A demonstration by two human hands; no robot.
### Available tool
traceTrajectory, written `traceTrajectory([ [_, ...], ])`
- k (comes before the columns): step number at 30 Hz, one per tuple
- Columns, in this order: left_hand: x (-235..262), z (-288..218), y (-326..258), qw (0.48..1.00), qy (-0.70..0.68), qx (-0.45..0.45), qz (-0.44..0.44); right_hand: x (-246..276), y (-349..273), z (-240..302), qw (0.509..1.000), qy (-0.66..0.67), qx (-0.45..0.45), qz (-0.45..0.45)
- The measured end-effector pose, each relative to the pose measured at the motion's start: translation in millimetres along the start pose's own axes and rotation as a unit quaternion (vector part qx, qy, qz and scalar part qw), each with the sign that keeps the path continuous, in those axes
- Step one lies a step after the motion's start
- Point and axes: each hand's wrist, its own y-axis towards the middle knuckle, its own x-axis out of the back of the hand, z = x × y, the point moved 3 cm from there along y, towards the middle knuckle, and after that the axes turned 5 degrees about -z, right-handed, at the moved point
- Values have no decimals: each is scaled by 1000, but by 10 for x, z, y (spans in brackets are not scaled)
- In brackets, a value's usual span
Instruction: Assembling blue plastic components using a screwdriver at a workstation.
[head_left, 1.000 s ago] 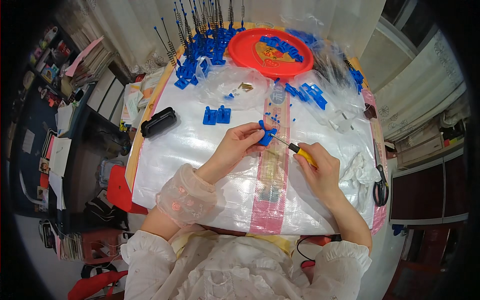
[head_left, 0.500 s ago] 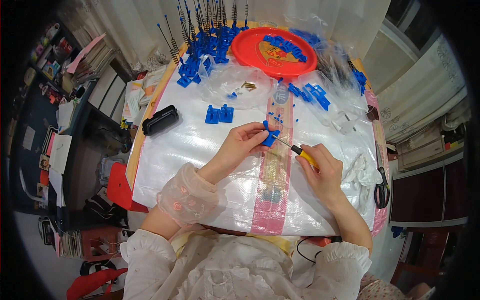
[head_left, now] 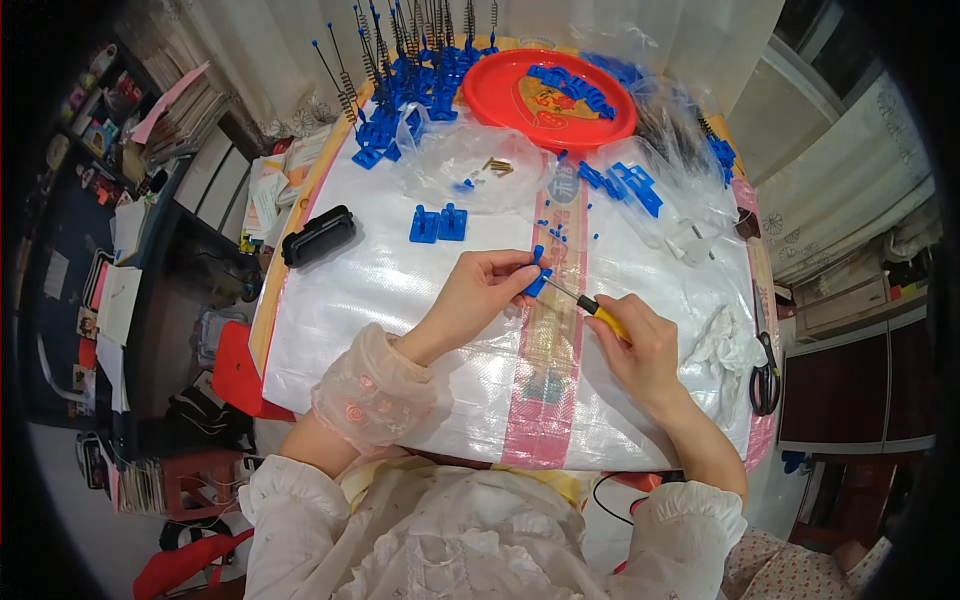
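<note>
Head view: a small blue plastic part (head_left: 537, 280) is pinched between thumb and fingertips of the left hand (head_left: 483, 290), held just above the desk (head_left: 400, 300) near its middle. A screwdriver (head_left: 590, 305) with a yellow handle and black collar is clasped in the closed right hand (head_left: 640, 345); its thin metal shaft is pointed up and left, and the tip is seen touching the blue part. Both hands are positioned over a pink and clear strip (head_left: 545, 370) that runs down the white woven sheet (head_left: 350, 300) covering the desk.

Two blue brackets (head_left: 438, 223) are set upright side by side beyond the left hand. A black oblong case (head_left: 318, 236) is lying at the left edge of the sheet. A red round tray (head_left: 550, 95) carrying more blue parts is placed at the far edge, with a cluster of blue pieces fitted with springs and rods (head_left: 405, 70) to its left. A clear plastic bag (head_left: 465, 165) holding small brass pieces is lying between the tray and the brackets. Black-handled scissors (head_left: 765, 375) and a crumpled white cloth (head_left: 725, 345) are lying at the right edge.
</note>
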Motion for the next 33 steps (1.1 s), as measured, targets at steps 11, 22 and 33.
traceTrajectory([
  [11, -43, -63, -35, 1000, 13, -14, 0, -166, -111, -161, 917, 243, -304, 83],
  [22, -45, -27, -34, 998, 51, -9, 19, -189, -98, -262, 799, 390, -432, 151],
  [33, -48, -45, -42, 998, 66, -11, 13, -168, -116, -239, 735, 447, -483, 161],
])
